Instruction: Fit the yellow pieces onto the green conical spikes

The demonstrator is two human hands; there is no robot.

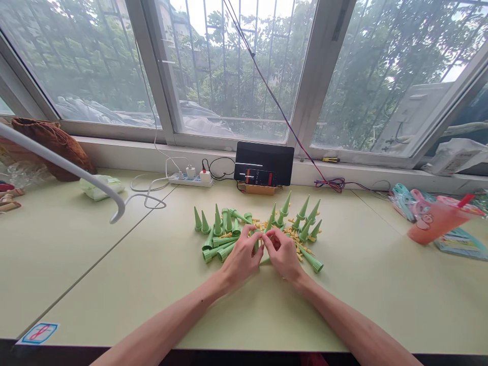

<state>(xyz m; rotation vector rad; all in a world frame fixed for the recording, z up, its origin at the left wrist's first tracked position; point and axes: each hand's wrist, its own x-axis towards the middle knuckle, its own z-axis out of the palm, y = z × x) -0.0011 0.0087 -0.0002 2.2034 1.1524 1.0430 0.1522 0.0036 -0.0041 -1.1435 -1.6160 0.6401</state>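
Note:
My left hand (243, 252) and my right hand (285, 253) meet over the middle of a pile of plastic parts, both closed in a pinch. At their touching fingertips a small yellow plastic piece (261, 239) shows in part; the fingers hide the rest. Left of the hands are green plastic cone spikes, some upright like this spike (217, 222) and others lying flat like this one (225, 241). On the right stand green spikes with yellow pieces fitted, such as this one (304, 207). Loose yellow pieces (299, 250) lie beside my right hand, near a green spike on its side (313, 262).
Behind the pile a phone (260, 178) leans against a black tablet (282, 160). A white power strip (190, 180) with cables is at the back left. To the right stands a pink cup (434, 222) with a red straw. A white curved bar (76, 168) crosses the left side.

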